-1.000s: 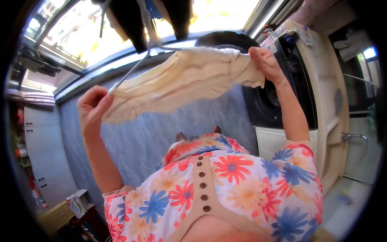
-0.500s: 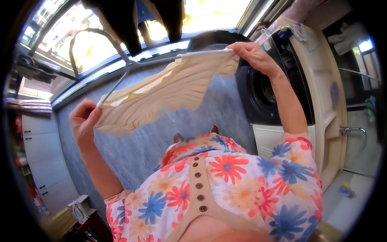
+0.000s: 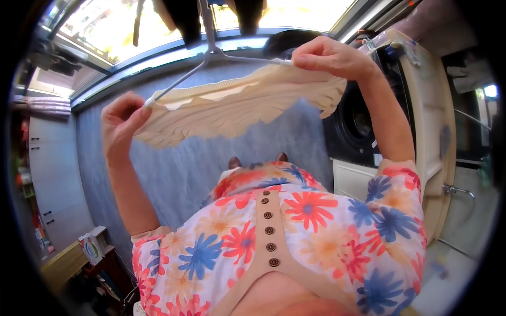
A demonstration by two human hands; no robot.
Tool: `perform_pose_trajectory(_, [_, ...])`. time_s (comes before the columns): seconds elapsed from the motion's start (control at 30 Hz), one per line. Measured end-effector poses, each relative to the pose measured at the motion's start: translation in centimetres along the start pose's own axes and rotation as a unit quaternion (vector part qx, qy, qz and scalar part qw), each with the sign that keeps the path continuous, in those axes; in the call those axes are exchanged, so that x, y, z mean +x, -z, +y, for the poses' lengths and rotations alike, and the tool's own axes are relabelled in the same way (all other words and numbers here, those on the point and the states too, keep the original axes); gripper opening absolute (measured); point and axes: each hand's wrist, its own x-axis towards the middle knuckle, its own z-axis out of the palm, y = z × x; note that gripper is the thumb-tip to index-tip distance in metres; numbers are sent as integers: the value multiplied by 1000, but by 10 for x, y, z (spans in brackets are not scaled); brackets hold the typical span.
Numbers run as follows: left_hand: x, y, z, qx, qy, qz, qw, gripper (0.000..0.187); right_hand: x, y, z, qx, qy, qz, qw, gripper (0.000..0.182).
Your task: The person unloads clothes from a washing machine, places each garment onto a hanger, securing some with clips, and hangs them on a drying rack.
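A cream knitted garment (image 3: 226,113) hangs spread out from a pale hanger (image 3: 213,52), above the floor in front of me. My left hand (image 3: 124,124) pinches the garment and the hanger's left end between thumb and fingers. At the other end, my right hand (image 3: 334,59) is closed round the garment's edge and the hanger's right arm. The hanger's hook points away from me, toward the window. Ribbed trim runs along the garment's upper edge.
A black front-loading washing machine (image 3: 358,121) stands at the right, beside a counter with a sink and faucet (image 3: 458,190). White cabinets (image 3: 55,174) line the left wall. Dark clothes (image 3: 247,16) hang by the window. A detergent box (image 3: 90,248) sits at lower left.
Both hands have moved up and to the right with the garment and hanger. The hanger's hook has swung from the left to point straight away from me.
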Motion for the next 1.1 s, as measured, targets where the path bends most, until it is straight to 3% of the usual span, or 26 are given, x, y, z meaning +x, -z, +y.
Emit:
perform_pose_trajectory(0.07, [-1, 2, -3, 7, 9, 2, 1000, 11, 0, -7, -3, 51, 10, 55, 997, 24])
perform_pose_trajectory(0.17, [0, 5, -6, -5, 7, 2, 1000, 11, -5, -21, -18, 9, 82, 207, 975, 13])
perform_pose_trajectory(0.23, [2, 10, -10, -24, -4, 8, 1000, 11, -9, -29, -24, 63, 194, 262, 943, 12])
perform_pose_trajectory(0.3, [4, 7, -10, -34, -8, 14, 999, 12, -15, -22, -17, 7, 230, 203, 952, 15])
perform_pose_trajectory(0.37, [6, 7, -10, -26, -19, -4, 999, 12, -11, -22, -23, 42, 136, 233, 962, 24])
perform_pose_trajectory(0.47, [18, -1, -6, -8, -40, -32, 999, 11, 17, -18, -56, -108, 153, 233, 954, 38])
perform_pose_trajectory(0.5, [23, -2, -8, -7, -46, -40, 998, 11, 32, -25, -59, -139, 173, 194, 956, 36])
perform_pose_trajectory(0.57, [33, -10, -1, 8, -51, -61, 997, 11, 48, -40, -82, -110, 45, 86, 989, 29])
perform_pose_trajectory(0.6, [36, -15, 4, 22, -47, -74, 996, 11, 61, -44, -74, -58, 86, 70, 992, 22])
perform_pose_trajectory(0.63, [37, -16, 6, 34, -42, -86, 995, 10, 67, -43, -74, -77, 111, 89, 987, 21])
perform_pose_trajectory(0.67, [39, -12, 3, 38, -58, -110, 992, 15, 65, -42, -76, -68, 72, 110, 989, 22])
perform_pose_trajectory(0.7, [38, -6, -2, 67, -85, -100, 989, 17, 61, -39, -78, -60, 31, 130, 989, 22])
perform_pose_trajectory(0.73, [35, 0, -8, 95, -108, -90, 985, 19, 58, -38, -73, -82, 80, 145, 983, 22])
perform_pose_trajectory(0.77, [31, 8, -14, 124, -131, -80, 980, 22, 53, -33, -71, -86, 41, 147, 985, 21])
perform_pose_trajectory(0.93, [16, 27, -52, -87, 33, -114, 989, 28, 39, -25, -75, -25, 2, 154, 988, 18])
perform_pose_trajectory(1.1, [12, 26, -51, -110, 4, -111, 988, 23, 30, -25, -75, -30, -23, 133, 990, 15])
